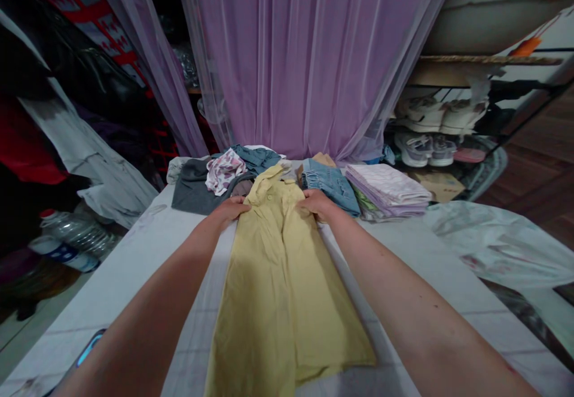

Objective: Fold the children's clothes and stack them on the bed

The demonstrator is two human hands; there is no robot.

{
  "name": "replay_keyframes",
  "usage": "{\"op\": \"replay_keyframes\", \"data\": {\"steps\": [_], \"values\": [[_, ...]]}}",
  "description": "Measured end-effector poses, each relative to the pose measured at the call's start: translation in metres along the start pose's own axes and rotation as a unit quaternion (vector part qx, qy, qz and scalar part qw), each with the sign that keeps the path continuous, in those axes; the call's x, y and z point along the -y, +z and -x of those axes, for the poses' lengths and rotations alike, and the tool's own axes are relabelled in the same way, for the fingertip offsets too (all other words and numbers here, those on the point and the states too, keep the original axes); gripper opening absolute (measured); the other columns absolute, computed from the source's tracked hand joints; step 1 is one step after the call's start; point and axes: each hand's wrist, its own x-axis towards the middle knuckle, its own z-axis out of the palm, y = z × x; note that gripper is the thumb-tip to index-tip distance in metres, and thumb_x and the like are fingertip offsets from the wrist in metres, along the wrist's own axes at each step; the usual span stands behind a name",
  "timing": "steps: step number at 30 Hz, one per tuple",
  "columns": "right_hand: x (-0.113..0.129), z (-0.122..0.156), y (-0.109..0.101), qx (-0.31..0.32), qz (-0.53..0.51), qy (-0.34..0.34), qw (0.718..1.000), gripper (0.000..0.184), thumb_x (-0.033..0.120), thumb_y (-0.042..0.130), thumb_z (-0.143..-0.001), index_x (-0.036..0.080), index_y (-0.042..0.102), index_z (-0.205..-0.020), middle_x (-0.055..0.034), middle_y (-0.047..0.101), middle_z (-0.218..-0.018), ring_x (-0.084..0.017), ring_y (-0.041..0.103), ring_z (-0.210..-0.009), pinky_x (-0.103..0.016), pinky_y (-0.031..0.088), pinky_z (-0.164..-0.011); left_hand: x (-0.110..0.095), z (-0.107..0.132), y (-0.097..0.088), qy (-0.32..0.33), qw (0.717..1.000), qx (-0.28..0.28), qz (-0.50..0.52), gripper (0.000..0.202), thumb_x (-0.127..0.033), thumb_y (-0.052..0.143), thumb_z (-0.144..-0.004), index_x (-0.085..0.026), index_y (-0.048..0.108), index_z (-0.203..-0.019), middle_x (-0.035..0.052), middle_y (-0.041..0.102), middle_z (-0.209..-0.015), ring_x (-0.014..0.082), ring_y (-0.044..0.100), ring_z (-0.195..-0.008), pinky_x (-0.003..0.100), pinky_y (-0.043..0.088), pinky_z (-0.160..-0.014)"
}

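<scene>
A pale yellow shirt (282,277) lies lengthwise on the white table (134,265), folded narrow, its collar toward the far end. My left hand (231,208) grips the shirt's left shoulder, fingers curled on the cloth. My right hand (316,201) pinches the right shoulder the same way. Both arms reach out along the shirt's two sides.
Beyond the collar lies a heap of unfolded clothes (224,173). To its right sit folded jeans (329,185) and a folded lilac stack (388,191). A purple curtain (305,56) hangs behind. Plastic bottles (72,238) stand left; a shoe rack (430,128) stands right.
</scene>
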Motion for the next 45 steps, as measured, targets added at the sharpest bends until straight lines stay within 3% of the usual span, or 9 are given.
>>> {"op": "replay_keyframes", "data": {"steps": [4, 8, 14, 18, 22, 27, 31, 37, 45], "values": [[-0.004, 0.024, -0.01, -0.037, 0.013, -0.064, 0.997, 0.009, 0.014, 0.065, -0.064, 0.017, 0.07, -0.07, 0.0002, 0.067, -0.069, -0.017, 0.065, -0.073, -0.03, 0.054, -0.072, 0.003, 0.016, 0.0, 0.033, 0.998, 0.018, 0.048, 0.036, -0.035, 0.079, -0.049, -0.018, 0.058, -0.073, -0.0025, 0.065, -0.07, 0.0131, 0.06, -0.064, 0.025, 0.047, -0.064], [-0.02, 0.055, -0.013, -0.067, 0.044, -0.185, 0.979, 0.018, 0.01, 0.059, -0.067, 0.02, 0.072, -0.069, -0.0038, 0.072, -0.096, -0.021, 0.064, -0.098, -0.037, 0.049, -0.092, 0.02, 0.04, -0.001, 0.098, 0.991, 0.057, 0.076, 0.03, -0.038, 0.076, -0.057, -0.017, 0.056, -0.067, 0.006, 0.07, -0.107, 0.0189, 0.065, -0.089, 0.033, 0.049, -0.085], [-0.045, 0.099, -0.013, -0.075, 0.214, -0.317, 0.921, 0.038, 0.003, 0.05, -0.073, 0.026, 0.078, -0.085, -0.0056, 0.067, -0.122, -0.022, 0.057, -0.115, -0.043, 0.044, -0.1, 0.049, 0.059, -0.006, 0.18, 0.979, 0.033, -0.084, 0.014, -0.031, 0.061, -0.071, -0.018, 0.065, -0.073, 0.0105, 0.061, -0.131, 0.0243, 0.057, -0.12, 0.041, 0.038, -0.107], [-0.037, 0.113, -0.021, -0.051, 0.291, -0.31, 0.904, 0.034, 0.004, 0.052, -0.074, 0.024, 0.078, -0.08, -0.0063, 0.065, -0.126, -0.024, 0.055, -0.118, -0.043, 0.044, -0.102, 0.049, 0.06, -0.013, 0.227, 0.951, 0.011, -0.208, 0.021, -0.017, 0.049, -0.071, -0.019, 0.069, -0.075, 0.0078, 0.062, -0.129, 0.0218, 0.056, -0.122, 0.04, 0.038, -0.109], [-0.007, 0.116, -0.02, -0.064, 0.3, -0.275, 0.911, 0.032, 0.006, 0.05, -0.076, 0.023, 0.076, -0.081, -0.0056, 0.066, -0.124, -0.023, 0.058, -0.116, -0.041, 0.045, -0.101, 0.028, 0.066, -0.011, 0.291, 0.906, -0.039, -0.306, 0.036, -0.01, 0.042, -0.071, -0.019, 0.071, -0.089, 0.007, 0.062, -0.131, 0.0201, 0.054, -0.125, 0.039, 0.038, -0.11], [0.037, 0.115, 0.011, -0.04, 0.297, -0.274, 0.914, 0.038, 0.018, 0.046, -0.089, 0.022, 0.064, -0.122, -0.0072, 0.059, -0.135, -0.019, 0.052, -0.125, -0.038, 0.038, -0.109, -0.001, 0.075, 0.035, 0.338, 0.839, -0.004, -0.426, 0.045, -0.024, 0.038, -0.092, -0.014, 0.057, -0.13, 0.0118, 0.054, -0.141, 0.0225, 0.046, -0.134, 0.042, 0.032, -0.115], [0.03, 0.122, 0.029, 0.071, 0.398, -0.225, 0.886, 0.056, 0.037, 0.048, -0.092, 0.019, 0.042, -0.145, -0.0135, 0.032, -0.156, -0.027, 0.027, -0.144, -0.053, 0.02, -0.115, 0.013, 0.084, 0.064, 0.281, 0.804, 0.007, -0.524, 0.05, -0.037, 0.04, -0.096, -0.017, 0.048, -0.14, 0.0144, 0.041, -0.151, 0.0312, 0.033, -0.142, 0.057, 0.024, -0.115], [-0.014, 0.135, 0.025, 0.115, 0.424, -0.19, 0.878, 0.059, 0.049, 0.038, -0.096, 0.026, 0.031, -0.151, -0.0114, 0.019, -0.16, -0.027, 0.016, -0.148, -0.058, 0.012, -0.115, 0.052, 0.091, 0.058, 0.296, 0.808, 0.021, -0.509, 0.05, -0.045, 0.042, -0.095, -0.029, 0.047, -0.142, 0.0115, 0.033, -0.156, 0.0343, 0.025, -0.145, 0.061, 0.017, -0.115], [-0.012, 0.169, 0.016, 0.072, 0.391, -0.221, 0.891, 0.057, 0.047, 0.036, -0.097, 0.024, 0.033, -0.15, -0.0127, 0.025, -0.159, -0.026, 0.022, -0.146, -0.055, 0.013, -0.116, 0.051, 0.115, 0.055, 0.29, 0.816, 0.045, -0.498, 0.054, -0.045, 0.036, -0.097, -0.023, 0.04, -0.147, 0.0131, 0.03, -0.157, 0.0319, 0.022, -0.146, 0.058, 0.017, -0.116]]}}
